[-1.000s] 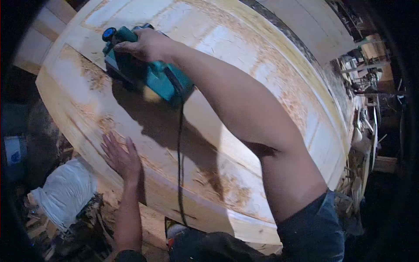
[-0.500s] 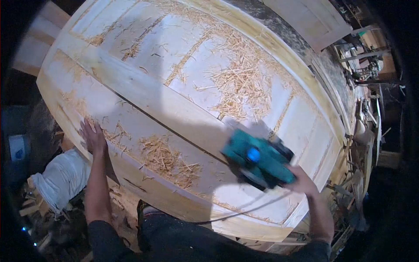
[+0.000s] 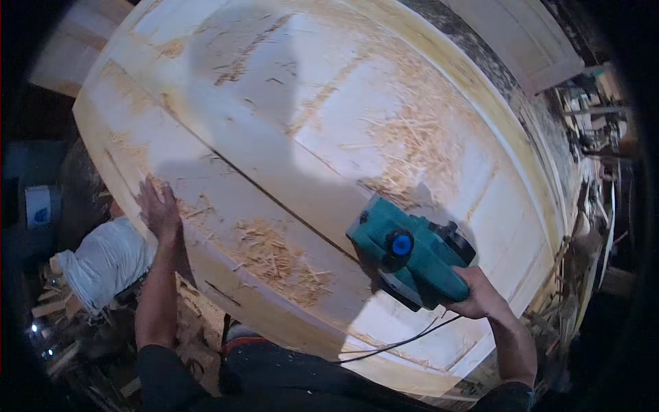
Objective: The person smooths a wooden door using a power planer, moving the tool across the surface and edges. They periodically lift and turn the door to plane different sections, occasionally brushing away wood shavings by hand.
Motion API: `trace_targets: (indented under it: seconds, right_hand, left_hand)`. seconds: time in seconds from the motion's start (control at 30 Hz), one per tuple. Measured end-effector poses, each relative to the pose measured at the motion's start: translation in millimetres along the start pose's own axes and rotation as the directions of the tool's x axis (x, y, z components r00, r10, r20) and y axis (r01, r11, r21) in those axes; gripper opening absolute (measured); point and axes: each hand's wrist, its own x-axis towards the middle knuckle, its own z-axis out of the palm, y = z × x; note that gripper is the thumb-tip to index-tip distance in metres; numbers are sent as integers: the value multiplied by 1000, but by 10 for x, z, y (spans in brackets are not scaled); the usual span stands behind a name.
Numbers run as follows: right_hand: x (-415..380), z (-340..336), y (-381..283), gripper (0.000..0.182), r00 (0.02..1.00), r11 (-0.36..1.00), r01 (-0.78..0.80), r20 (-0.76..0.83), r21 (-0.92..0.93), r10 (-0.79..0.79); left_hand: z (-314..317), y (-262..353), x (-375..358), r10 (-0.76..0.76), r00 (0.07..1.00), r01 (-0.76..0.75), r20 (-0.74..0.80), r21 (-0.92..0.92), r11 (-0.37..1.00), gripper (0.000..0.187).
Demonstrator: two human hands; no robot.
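My right hand (image 3: 478, 294) is wrapped round the rear handle of a green electric planer (image 3: 405, 250) with a blue-topped front knob. The planer rests over the long middle rail of a panelled wooden door (image 3: 274, 182), right of centre. Its black cord (image 3: 412, 338) trails back toward my body. On the door's near left edge lies my left hand (image 3: 160, 211), fingers spread and flat, holding nothing. Curled wood shavings (image 3: 274, 261) lie heaped on the near panel, and a larger spread of shavings (image 3: 415, 147) covers the far panels. The planer's underside is hidden.
Beside the door at the left stands a stuffed white sack (image 3: 110, 261) among wood scraps. Another wooden door (image 3: 525, 44) lies at the upper right. Offcuts and clutter (image 3: 583, 226) line the right side. Pale boards (image 3: 79, 44) show at the upper left.
The view has shifted, so the door appears further right and lower. The planer, blurred before, now shows sharply over the rail. My left hand stays on the door's edge.
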Motion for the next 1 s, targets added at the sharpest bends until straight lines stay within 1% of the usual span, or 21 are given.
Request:
trace_targets:
  seconds: [0.1, 0.2, 0.27, 0.3, 0.4, 0.43, 0.5, 0.53, 0.6, 0.63, 0.7, 0.77, 0.83, 0.87, 0.93, 0.97, 1.0]
  right_hand:
    - [652, -35, -517, 35, 999, 999, 29, 22, -31, -28]
    - [1298, 1, -962, 35, 996, 994, 88, 11, 65, -88]
    - [1749, 27, -1426, 35, 1000, 985, 8, 25, 170, -13]
    - [1950, 36, -1654, 36, 999, 975, -40, 37, 220, 33]
    - [2629, 48, -2219, 34, 998, 999, 48, -50, 13, -47]
    - [2819, 67, -2302, 34, 986, 989, 148, -74, 5, -147]
    - [3338, 118, -2602, 32, 937, 945, 328, -125, -16, -327]
    - [3549, 103, -2831, 30, 968, 970, 239, -98, 51, -233]
    - [3938, 81, -3309, 26, 999, 983, 33, -18, 179, -30]
    - [4163, 84, -3416, 25, 998, 983, 67, -17, 173, -65]
    - [4607, 80, -3581, 22, 991, 978, 133, -15, 163, -132]
    - [5027, 81, -3870, 20, 984, 973, 180, -42, 144, -176]
    - [5454, 94, -4264, 23, 968, 964, 243, -86, 107, -235]
    - [5902, 80, -4298, 27, 869, 872, 490, -62, -15, -490]
    - [6648, 118, -4618, 37, 856, 857, 514, -86, 34, -510]
    - [6922, 204, -4912, 43, 950, 930, 306, -125, 202, -285]
    - [7086, 217, -5151, 49, 919, 928, 361, -204, 92, -337]
  left_hand:
    - [18, -24, -3, 33, 999, -33, -17, -29, 999, 74]
    - [23, -54, -29, 62, 998, -63, -22, -44, 997, 76]
    - [-92, 33, -36, 6, 996, -10, 93, 47, 999, 79]
    - [-151, 66, -26, 2, 992, -4, 130, 14, 1000, 80]
    - [-394, 195, 27, 6, 974, 13, 228, -85, 996, 82]
    - [-461, 243, -20, 16, 965, 16, 260, -120, 993, 82]
    - [-515, 154, 11, 118, 949, -73, 292, -161, 984, 80]
    - [-490, 107, 86, 170, 937, -117, 305, -185, 976, 79]
    - [-343, -67, 600, 225, 924, -199, 309, -113, 973, 79]
    - [-237, -169, 962, 253, 917, -240, 310, -80, 967, 79]
    - [227, -679, 2047, 111, 989, -96, 96, -144, 985, 75]
    - [216, -777, 2981, -125, 992, 128, 31, -89, 988, 74]
    - [196, -594, 3198, -191, 979, 193, 67, -28, 981, 75]
    - [191, -530, 3329, -220, 973, 220, 70, 2, 975, 75]
    - [315, -613, 3340, -209, 977, 209, 46, 10, 978, 74]
    - [364, -659, 3330, -205, 978, 204, 30, 11, 979, 73]
    - [380, -691, 3326, -191, 980, 190, 52, 29, 981, 73]
